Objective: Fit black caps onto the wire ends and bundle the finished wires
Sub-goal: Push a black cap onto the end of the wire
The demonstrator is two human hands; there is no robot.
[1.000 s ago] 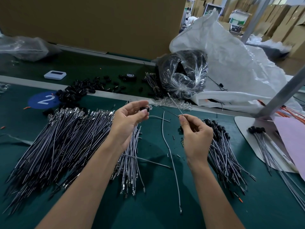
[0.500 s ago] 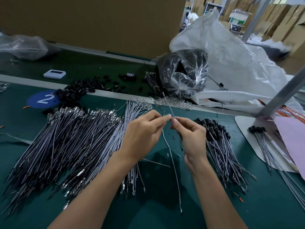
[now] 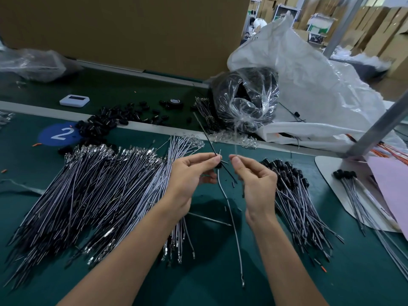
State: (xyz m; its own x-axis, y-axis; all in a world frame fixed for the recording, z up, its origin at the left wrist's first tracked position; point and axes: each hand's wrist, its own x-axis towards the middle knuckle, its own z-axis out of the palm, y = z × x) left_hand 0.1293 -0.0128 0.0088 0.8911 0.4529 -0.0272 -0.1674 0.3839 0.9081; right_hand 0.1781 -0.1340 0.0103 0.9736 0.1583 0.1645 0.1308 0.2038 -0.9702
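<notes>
My left grip [image 3: 194,175] pinches the black cap [image 3: 218,165], grey wire [image 3: 230,213] trailing below it; right grip [image 3: 257,182] pinches a pale strand [image 3: 235,142], too blurred to identify. Fingertips, touching earlier, have parted.

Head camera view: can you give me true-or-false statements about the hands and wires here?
1. The left hand pinches a small black cap on a thin grey wire. True.
2. The pile of black-capped grey wires lies left of both hands. False: it lies right of the right hand.
3. The round blue sticker reads 2. True.
4. The small white rectangular device rests on the uncapped grey wire pile. False: it lies apart, on the far green surface.
</notes>
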